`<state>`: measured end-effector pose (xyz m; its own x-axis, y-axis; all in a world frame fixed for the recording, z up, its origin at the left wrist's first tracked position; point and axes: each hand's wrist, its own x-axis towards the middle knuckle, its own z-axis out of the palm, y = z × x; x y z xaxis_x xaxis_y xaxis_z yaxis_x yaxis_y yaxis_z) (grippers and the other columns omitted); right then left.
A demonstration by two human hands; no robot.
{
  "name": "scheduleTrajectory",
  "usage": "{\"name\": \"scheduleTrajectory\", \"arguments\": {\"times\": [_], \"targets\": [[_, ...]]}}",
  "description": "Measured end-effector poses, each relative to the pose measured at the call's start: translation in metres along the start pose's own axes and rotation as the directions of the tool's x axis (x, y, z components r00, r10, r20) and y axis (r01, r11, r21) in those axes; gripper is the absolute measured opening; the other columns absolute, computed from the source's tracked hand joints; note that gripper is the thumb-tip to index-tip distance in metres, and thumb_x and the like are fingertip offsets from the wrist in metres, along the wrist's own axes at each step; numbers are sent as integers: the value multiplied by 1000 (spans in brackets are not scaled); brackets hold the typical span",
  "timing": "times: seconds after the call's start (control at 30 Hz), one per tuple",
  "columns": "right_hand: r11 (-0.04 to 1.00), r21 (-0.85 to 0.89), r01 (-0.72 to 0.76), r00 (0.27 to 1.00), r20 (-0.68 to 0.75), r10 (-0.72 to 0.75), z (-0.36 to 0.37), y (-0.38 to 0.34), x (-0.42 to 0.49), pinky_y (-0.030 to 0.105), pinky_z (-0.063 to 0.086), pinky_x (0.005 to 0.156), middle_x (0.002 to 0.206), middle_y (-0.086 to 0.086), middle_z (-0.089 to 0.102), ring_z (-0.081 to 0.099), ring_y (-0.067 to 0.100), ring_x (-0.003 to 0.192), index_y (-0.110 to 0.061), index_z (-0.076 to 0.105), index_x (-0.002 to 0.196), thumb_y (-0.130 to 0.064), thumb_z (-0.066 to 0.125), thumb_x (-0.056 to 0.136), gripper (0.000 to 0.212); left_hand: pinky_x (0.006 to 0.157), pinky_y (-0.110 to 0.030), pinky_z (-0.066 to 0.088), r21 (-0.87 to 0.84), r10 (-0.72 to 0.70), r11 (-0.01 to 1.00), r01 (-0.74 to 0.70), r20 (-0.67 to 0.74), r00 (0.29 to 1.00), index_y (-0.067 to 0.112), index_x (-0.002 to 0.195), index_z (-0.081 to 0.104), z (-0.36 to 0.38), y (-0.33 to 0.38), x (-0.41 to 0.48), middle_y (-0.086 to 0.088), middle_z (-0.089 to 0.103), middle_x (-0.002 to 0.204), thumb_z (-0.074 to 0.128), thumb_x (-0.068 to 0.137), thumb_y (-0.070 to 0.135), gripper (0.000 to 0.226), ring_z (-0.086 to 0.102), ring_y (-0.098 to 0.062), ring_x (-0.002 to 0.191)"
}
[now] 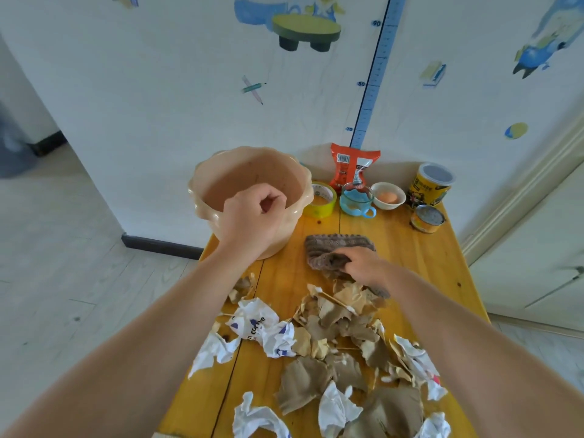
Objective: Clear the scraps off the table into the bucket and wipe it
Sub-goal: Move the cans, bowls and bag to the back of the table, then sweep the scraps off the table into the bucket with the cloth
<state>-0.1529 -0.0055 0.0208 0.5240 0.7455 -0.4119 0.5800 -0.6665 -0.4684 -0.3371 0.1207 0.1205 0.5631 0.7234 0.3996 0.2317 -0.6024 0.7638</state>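
The bucket [252,172] is set at the far left of the counter [410,248]. The left hand [252,213] is curled at the bucket's near rim; whether it grips the rim cannot be told. Right of the bucket, the cloth [335,248] is grasped by the right hand [363,267]. The scraps [331,343] are heaped nearward of the bucket, closest to the right hand.

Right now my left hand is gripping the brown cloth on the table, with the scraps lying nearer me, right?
Not quite: the head view shows the right hand gripping the brown cloth on the table. The left hand is curled at the near rim of the bucket. The scraps do lie nearer you.
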Motion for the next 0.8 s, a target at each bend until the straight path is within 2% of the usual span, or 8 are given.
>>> {"name": "scheduleTrajectory", "arguments": {"times": [0.1,0.23,0.33,0.43,0.5,0.57,0.73,0.8], "targets": [[999,31,-36,993,-114,39,-2,-4,-6,34,43,89,135,8,47,48,26,116,-30,44,133,-9,41,89,49,69,-22,47,1,-8,1000,8,-67,998,17,82,68,-3,-3,-5,10,63,75,56,88,18,13,57,-6,70],[994,106,-24,966,-255,50,-7,-14,-17,23,38,53,108,3,57,50,7,73,-30,47,129,-10,40,90,45,59,-15,34,-31,-152,988,151,-370,916,19,94,55,-22,-15,-3,10,53,86,59,84,29,14,51,-5,73],[987,160,17,940,-339,39,-8,-21,-24,21,34,53,101,3,59,49,12,74,-30,50,125,-10,42,89,42,73,-32,45,-277,-589,806,523,-447,673,16,117,41,-40,-37,13,-3,45,116,67,75,40,55,52,-22,99],[986,165,30,919,-393,38,-6,-30,-28,20,35,54,105,6,59,48,17,82,-28,49,127,-7,39,89,44,89,-44,47,-365,-880,473,802,-163,446,11,127,38,-46,-53,24,-11,48,123,73,67,49,79,52,-30,107],[981,181,65,904,-428,19,-5,-34,-31,22,35,56,109,7,61,47,17,84,-27,50,126,-6,39,89,44,84,-42,49,-438,-898,371,819,55,437,11,121,50,-43,-58,23,-7,58,111,75,67,48,70,58,-25,97],[976,193,101,885,-466,1,-3,-35,-35,26,35,61,110,5,61,47,17,87,-27,52,125,-5,39,89,44,69,-35,47,-506,-871,331,797,162,464,12,113,57,-38,-61,22,-4,63,100,76,69,41,56,61,-18,84],[974,188,127,848,-530,-9,-6,-24,-41,28,37,73,114,7,62,53,23,98,-26,53,123,-3,40,87,45,67,-33,48,-672,-875,241,700,162,457,9,102,55,-30,-62,29,-7,54,80,67,72,11,33,54,-18,70],[974,196,115,841,-541,9,-9,-18,-43,27,36,74,115,7,62,53,24,100,-26,52,125,-3,40,87,46,68,-34,45,-704,-876,265,658,109,469,10,88,54,-33,-62,32,-6,51,77,60,71,7,19,50,-17,68]]}}
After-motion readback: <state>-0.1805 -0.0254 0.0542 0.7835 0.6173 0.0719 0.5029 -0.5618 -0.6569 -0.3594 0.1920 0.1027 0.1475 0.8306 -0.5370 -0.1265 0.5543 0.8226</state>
